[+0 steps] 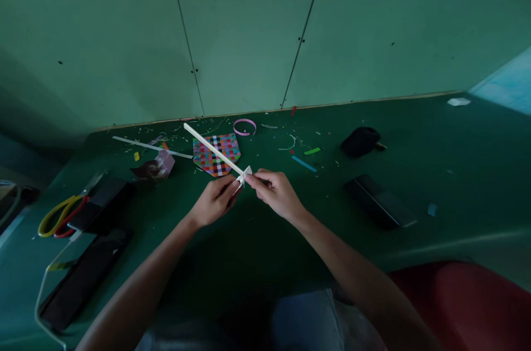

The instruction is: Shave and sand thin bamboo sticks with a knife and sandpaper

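Both of my hands meet over the green table, pinching the near end of a white paper strip (211, 147). That end looks folded or bunched between the fingertips. My left hand (216, 196) is closed on it from the left, and my right hand (274, 191) grips it from the right with thumb and fingers. From there the strip's long part slants up to the far left. Behind it on the table lies a colourful woven paper piece (226, 150), partly covered by the strip.
Yellow-and-red scissors (68, 212), a black box (99, 204) and a dark phone-like slab (85, 279) with a white cable lie left. A pink paper ring (244, 127) and scattered paper scraps lie at the back. Right are a black pouch (360, 142) and a dark case (379, 201).
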`<state>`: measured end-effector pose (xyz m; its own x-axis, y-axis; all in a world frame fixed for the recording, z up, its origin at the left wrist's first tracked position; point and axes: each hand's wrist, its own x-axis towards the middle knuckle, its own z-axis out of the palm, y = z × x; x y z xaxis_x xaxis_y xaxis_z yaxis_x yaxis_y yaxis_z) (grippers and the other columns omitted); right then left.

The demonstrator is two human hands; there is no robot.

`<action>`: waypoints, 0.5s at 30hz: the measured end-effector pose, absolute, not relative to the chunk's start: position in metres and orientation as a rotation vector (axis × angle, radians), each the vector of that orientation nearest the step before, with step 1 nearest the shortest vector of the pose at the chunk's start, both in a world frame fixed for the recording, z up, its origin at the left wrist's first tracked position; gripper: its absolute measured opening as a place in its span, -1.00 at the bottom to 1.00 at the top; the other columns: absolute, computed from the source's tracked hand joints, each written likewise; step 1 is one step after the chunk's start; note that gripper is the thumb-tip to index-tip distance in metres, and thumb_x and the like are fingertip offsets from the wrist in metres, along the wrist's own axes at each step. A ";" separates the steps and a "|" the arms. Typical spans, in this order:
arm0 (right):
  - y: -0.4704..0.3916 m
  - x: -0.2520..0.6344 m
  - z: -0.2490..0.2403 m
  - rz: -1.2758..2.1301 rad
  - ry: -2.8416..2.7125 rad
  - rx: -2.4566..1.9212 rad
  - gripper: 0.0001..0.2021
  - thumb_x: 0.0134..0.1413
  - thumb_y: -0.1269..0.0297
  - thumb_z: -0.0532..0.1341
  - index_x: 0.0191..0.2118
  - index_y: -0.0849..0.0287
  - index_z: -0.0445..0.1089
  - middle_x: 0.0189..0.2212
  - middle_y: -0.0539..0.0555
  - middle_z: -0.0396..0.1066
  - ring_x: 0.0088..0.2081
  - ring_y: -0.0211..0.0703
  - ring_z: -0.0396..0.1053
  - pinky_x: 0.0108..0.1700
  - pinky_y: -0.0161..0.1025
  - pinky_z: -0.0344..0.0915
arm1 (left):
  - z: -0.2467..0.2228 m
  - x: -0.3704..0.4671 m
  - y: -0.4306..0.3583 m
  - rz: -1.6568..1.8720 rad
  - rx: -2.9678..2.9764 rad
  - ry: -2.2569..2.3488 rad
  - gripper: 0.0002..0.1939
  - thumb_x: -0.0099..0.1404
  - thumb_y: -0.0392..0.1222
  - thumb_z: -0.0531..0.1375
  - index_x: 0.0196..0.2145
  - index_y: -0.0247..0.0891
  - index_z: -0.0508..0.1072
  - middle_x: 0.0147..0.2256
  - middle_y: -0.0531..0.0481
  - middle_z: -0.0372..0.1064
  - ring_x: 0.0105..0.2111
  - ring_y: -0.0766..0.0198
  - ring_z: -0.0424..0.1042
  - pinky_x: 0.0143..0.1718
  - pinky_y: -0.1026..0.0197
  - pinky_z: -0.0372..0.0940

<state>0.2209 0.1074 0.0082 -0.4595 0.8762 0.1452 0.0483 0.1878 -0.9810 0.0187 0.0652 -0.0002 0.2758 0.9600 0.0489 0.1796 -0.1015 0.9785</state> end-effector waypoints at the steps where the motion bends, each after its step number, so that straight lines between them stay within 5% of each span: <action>1: 0.108 0.221 0.008 1.328 -1.706 -0.906 -0.66 0.29 0.00 0.32 -0.35 0.19 0.55 -0.45 -0.02 0.21 -0.55 -0.36 0.14 -0.55 -0.24 0.02 | 0.000 0.018 0.066 0.960 1.536 1.107 -0.61 0.54 0.12 0.05 -0.32 -0.23 0.29 -0.58 0.16 0.22 -0.71 0.48 0.15 -0.72 0.40 0.02; 10: 0.109 0.224 0.010 1.234 -1.811 -0.933 -0.69 0.33 0.06 0.28 -0.17 0.22 0.64 -0.44 0.00 0.25 -0.53 -0.34 0.16 -0.52 -0.25 0.06 | 0.003 0.009 0.070 0.996 1.559 1.157 -0.60 0.54 0.12 0.07 -0.33 -0.23 0.31 -0.59 0.15 0.23 -0.72 0.48 0.17 -0.73 0.39 0.04; 15: 0.112 0.236 0.022 1.231 -1.810 -0.942 -0.68 0.33 0.05 0.28 -0.11 0.18 0.67 -0.44 0.04 0.32 -0.53 -0.32 0.17 -0.54 -0.24 0.06 | 0.009 -0.033 0.084 1.394 1.255 1.231 -0.63 0.48 0.13 0.14 -0.33 -0.20 0.30 -0.58 0.15 0.23 -0.76 0.45 0.18 -0.81 0.37 0.05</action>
<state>0.2357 0.1116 0.0217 -0.4560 0.8735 0.1701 0.1628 0.2698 -0.9490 -0.0335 0.0842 0.0086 -0.1149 0.9842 0.1349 0.0124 -0.1343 0.9909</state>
